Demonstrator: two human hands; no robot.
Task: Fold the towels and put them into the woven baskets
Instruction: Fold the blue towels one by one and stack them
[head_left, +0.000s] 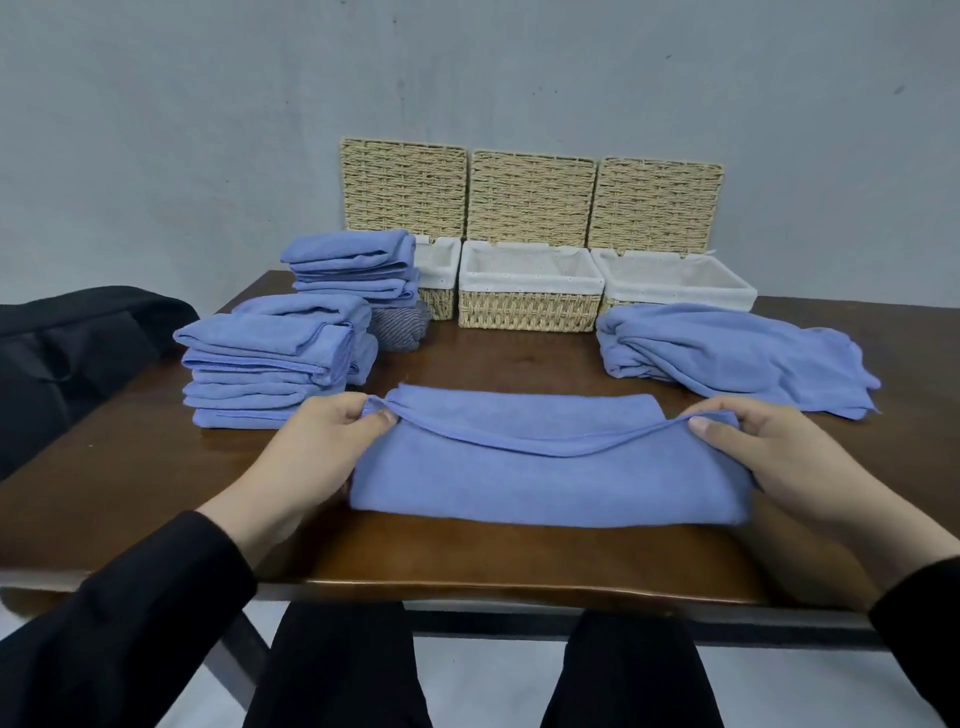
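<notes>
The blue towel (550, 467) lies folded lengthwise on the near part of the worktop (519, 556); the left hand (317, 441) pinches its upper-left corner and the right hand (769, 457) pinches its upper-right corner, each grip closed on the raised top edge. Three open woven baskets (530, 306) stand in a row at the far edge. Two stacks of folded towels (270, 358) stand at left, and a loose heap of towels (727, 353) lies at right.

The person wears long black sleeves (130, 613) ending at the wrists, leaving the left hand (317, 447) and right hand (779, 457) bare, and black trousers (337, 670) below.
</notes>
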